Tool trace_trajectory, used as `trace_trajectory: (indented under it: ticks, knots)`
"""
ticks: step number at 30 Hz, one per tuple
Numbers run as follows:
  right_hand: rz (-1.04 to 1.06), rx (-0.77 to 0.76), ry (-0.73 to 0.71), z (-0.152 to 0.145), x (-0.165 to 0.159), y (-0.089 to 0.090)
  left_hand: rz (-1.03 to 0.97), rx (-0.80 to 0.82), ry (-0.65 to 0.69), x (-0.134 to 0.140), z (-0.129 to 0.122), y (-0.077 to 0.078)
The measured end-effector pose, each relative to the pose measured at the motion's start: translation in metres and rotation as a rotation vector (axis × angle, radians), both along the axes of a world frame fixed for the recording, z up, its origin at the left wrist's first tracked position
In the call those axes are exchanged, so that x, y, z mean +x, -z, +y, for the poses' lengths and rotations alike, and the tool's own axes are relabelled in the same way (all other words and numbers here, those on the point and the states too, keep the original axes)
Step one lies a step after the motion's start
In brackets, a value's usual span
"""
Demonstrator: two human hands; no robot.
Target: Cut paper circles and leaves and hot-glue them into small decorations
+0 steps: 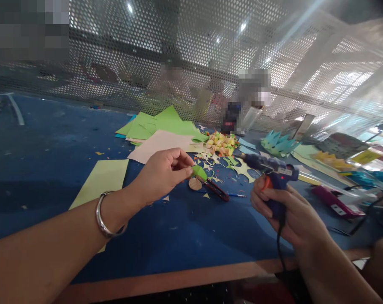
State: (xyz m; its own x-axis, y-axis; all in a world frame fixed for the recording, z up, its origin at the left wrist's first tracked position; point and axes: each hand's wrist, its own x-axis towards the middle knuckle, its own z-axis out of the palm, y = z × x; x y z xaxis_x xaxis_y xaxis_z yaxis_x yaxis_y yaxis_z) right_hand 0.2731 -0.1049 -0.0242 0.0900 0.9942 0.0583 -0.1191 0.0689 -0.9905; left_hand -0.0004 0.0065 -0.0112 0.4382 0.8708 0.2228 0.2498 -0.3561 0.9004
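Note:
My left hand (164,175) pinches a small green paper leaf (199,172) between thumb and fingertips, above the middle of the blue table. My right hand (283,207) is wrapped round the handle of a dark blue hot glue gun (273,166), a finger at its orange trigger; the nozzle points left, apart from the leaf. Below the leaf lie a round wooden disc (195,183) and a dark red cutter knife (217,189). A thin blue stick (237,195) lies beside the knife. Paper scraps (243,169) are scattered behind them.
Green sheets (166,122) and a pale pink sheet (161,143) lie at the back. Nearby is a heap of paper petals (222,143). A yellow-green strip (102,179) lies left; a purple power strip (335,202) with cables lies right. A perforated metal screen (197,55) borders the table (178,240).

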Motion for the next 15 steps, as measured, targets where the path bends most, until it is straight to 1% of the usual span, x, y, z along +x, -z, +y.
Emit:
trace_trajectory:
  ticks: [3,5,8,11,13,15]
  knots:
    - [-0.242,-0.036,0.052,-0.002,-0.003,0.006,0.082,0.073,0.015,-0.001,-0.004,-0.005]
    - [-0.387,-0.012,0.051,-0.003,-0.005,0.008,0.108,0.098,0.031,-0.001,-0.008,-0.007]
    - [-0.579,0.037,0.031,-0.005,-0.009,0.006,0.126,0.112,0.048,-0.001,-0.014,-0.009]
    - [-0.776,0.040,0.053,-0.007,-0.011,0.004,0.138,0.152,0.049,0.001,-0.017,-0.008]
    - [-0.865,0.031,0.067,-0.009,-0.013,0.003,0.144,0.181,0.046,0.001,-0.018,-0.007]
    - [-0.907,0.027,0.083,-0.011,-0.015,0.004,0.144,0.196,0.045,0.001,-0.019,-0.006]
